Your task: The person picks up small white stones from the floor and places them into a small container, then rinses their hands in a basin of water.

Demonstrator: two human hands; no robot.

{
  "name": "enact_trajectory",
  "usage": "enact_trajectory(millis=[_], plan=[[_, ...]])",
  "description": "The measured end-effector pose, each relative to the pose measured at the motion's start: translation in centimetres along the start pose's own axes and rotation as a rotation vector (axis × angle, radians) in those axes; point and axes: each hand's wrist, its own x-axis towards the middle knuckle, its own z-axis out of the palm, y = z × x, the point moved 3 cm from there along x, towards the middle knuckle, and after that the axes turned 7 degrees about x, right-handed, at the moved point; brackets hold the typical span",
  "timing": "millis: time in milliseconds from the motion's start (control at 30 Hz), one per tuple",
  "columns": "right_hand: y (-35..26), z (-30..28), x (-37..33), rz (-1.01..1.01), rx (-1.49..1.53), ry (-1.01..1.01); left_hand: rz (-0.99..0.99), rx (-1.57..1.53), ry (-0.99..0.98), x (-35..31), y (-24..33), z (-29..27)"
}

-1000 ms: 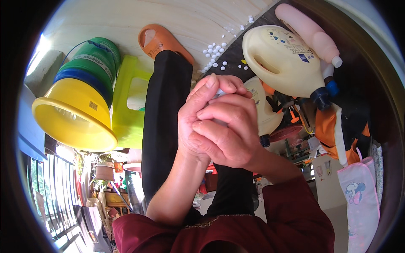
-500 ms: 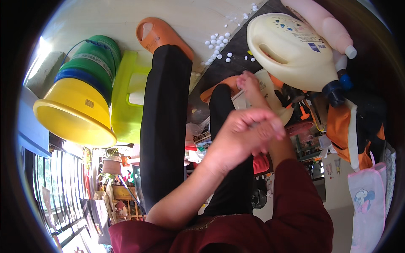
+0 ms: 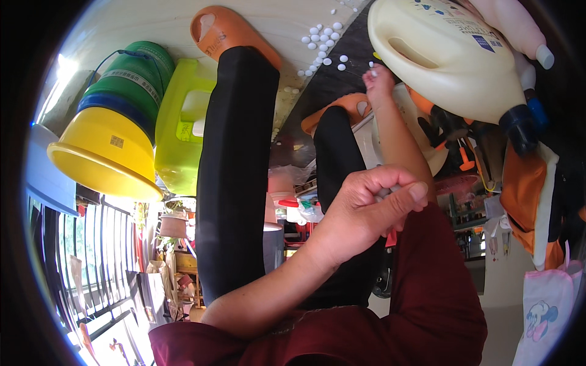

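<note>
My left hand (image 3: 378, 204) is curled in front of my body, its thumb pressed over the bent fingers. Small whitish pieces (image 3: 383, 193) show between them, mostly hidden. Further forward, my right hand (image 3: 379, 84) reaches low to the floor beside a cream jug (image 3: 439, 58). Its fingertips are pinched at a small white round piece (image 3: 373, 73). Just ahead and to the left, several similar white round pieces (image 3: 322, 46) lie scattered across the pale floor (image 3: 146, 21) and a dark strip (image 3: 351, 79).
My feet wear orange slippers (image 3: 235, 33). At left are a yellow basin (image 3: 110, 143), a green bucket (image 3: 137, 67) and a lime-green plastic stool (image 3: 168, 140). A pink bottle (image 3: 513, 27) lies behind the jug. Orange-handled tools (image 3: 466, 160) and an orange-black bag (image 3: 524, 189) sit at right.
My right hand has moved forward and right, down to the white pieces. My left hand has shifted slightly right and down and is no longer blurred. The whole view has shifted slightly.
</note>
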Motion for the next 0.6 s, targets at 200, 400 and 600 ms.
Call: enact_trajectory(millis=[200,400,600], plan=[[4.1,2.6,-3.4,-0.209,-0.404,-0.093,-0.018,0.036,-0.01,0.3,0.0,0.5],[5.9,4.8,-1.4,-0.641,-0.603,0.1,-0.048,0.039,0.044,0.5,-0.3,0.1],[6.5,4.1,-0.7,-0.671,-0.683,0.152,-0.016,0.057,0.042,0.8,-0.2,0.3]])
